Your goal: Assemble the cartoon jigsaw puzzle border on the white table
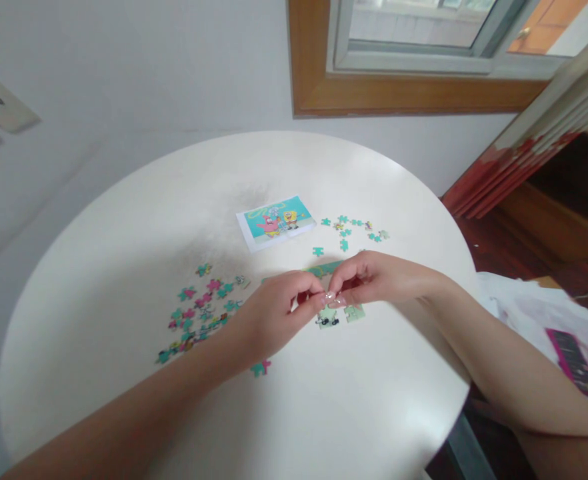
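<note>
My left hand [287, 303] and my right hand [369, 277] meet above the white round table, thumbs and index fingers pinched together tip to tip. Whatever lies between the fingertips is hidden by them. Just below and behind the fingers is a partly joined jigsaw puzzle [325, 268], its far edge teal and yellow, largely covered by the hands. Nearer me, a pale green puzzle piece with black marks [328, 321] and another pale green piece [354, 313] show under the fingertips. A teal and pink piece [261, 368] lies beside my left forearm.
A printed reference picture [279, 222] of cartoon figures lies beyond the hands. Loose puzzle pieces [204, 303] are heaped at left; several teal pieces [344, 233] are scattered at the back right. A pink-edged phone [574, 362] rests on white material right of the table [124, 220].
</note>
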`<state>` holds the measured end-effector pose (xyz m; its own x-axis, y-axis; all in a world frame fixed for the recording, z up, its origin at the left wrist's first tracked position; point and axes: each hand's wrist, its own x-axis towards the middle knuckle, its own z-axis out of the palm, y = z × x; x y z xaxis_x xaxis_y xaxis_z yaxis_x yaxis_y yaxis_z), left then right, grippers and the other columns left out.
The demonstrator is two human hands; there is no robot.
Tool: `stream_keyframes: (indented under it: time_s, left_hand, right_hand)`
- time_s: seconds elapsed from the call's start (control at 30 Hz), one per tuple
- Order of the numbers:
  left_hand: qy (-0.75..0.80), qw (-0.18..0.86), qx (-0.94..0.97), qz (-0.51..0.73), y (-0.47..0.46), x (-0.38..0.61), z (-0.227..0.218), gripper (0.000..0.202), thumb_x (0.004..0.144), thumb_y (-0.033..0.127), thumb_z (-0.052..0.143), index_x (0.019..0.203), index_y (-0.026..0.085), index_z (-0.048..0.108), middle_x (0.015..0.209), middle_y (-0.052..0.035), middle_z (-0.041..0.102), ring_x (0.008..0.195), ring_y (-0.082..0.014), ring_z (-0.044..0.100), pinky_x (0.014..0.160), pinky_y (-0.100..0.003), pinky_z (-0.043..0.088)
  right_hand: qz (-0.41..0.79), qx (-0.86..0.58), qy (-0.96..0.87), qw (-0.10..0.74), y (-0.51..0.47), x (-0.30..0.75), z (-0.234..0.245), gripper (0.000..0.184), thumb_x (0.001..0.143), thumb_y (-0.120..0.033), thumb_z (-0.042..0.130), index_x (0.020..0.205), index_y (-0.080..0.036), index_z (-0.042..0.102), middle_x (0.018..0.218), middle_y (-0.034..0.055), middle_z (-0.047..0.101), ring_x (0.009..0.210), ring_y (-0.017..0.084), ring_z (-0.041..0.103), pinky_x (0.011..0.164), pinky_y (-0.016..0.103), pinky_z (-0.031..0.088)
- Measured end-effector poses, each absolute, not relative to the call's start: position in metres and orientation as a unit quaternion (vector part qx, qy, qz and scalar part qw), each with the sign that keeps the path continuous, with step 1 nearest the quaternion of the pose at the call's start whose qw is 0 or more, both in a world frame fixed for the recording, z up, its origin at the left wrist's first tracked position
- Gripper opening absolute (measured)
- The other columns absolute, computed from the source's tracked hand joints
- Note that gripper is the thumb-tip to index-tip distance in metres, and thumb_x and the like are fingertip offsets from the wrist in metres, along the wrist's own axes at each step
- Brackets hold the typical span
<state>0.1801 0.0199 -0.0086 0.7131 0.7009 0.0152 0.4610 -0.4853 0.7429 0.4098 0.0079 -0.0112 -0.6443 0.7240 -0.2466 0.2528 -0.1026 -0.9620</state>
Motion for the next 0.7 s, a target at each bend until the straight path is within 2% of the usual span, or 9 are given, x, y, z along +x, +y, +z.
stream_keyframes:
  time_s: [0.23, 0.43, 0.63, 0.7]
  left_hand:
    - [0.338, 0.369, 0.851, 0.159, 0.021, 0.183, -0.008, 0.036, 0.096, 0.038, 0.046, 0.066, 0.019, 0.055, 0.060, 0.0039, 0.050, 0.059, -0.0130, 0.047, 0.058, -0.026, 0.032]
    - [0.339, 0.375, 0.850, 0.149, 0.022, 0.179, -0.004, 0.039, 0.099, 0.036, 0.040, 0.074, 0.019, 0.065, 0.068, 0.0013, 0.061, 0.066, -0.0150, 0.055, 0.063, -0.026, 0.037]
    - [0.312, 0.390, 0.857, 0.128, 0.022, 0.179, -0.003, 0.021, 0.091, 0.030, 0.054, 0.078, 0.019, 0.066, 0.068, 0.0033, 0.059, 0.061, -0.0121, 0.049, 0.059, -0.024, 0.035]
    - [0.317, 0.397, 0.852, 0.125, 0.023, 0.178, -0.004, 0.021, 0.090, 0.032, 0.055, 0.079, 0.019, 0.066, 0.067, 0.0037, 0.057, 0.061, -0.0120, 0.048, 0.058, -0.023, 0.035]
  right_hand:
    - [0.654, -0.370, -0.631, 0.189, 0.008, 0.412, -0.010, 0.021, 0.083, -0.036, 0.075, 0.092, -0.018, 0.076, 0.080, -0.0012, 0.070, 0.071, 0.009, 0.058, 0.066, 0.021, 0.044]
    - [0.652, -0.387, -0.618, 0.210, 0.010, 0.413, -0.005, 0.016, 0.083, -0.031, 0.073, 0.086, -0.016, 0.075, 0.075, -0.0020, 0.068, 0.066, 0.008, 0.054, 0.061, 0.021, 0.041]
    - [0.630, -0.412, -0.625, 0.207, 0.011, 0.415, -0.001, 0.017, 0.083, -0.033, 0.071, 0.084, -0.016, 0.074, 0.067, -0.0037, 0.062, 0.060, 0.007, 0.046, 0.055, 0.021, 0.034]
    - [0.626, -0.412, -0.630, 0.202, 0.011, 0.416, 0.000, 0.018, 0.083, -0.034, 0.071, 0.084, -0.016, 0.074, 0.065, -0.0041, 0.060, 0.059, 0.007, 0.045, 0.054, 0.021, 0.034]
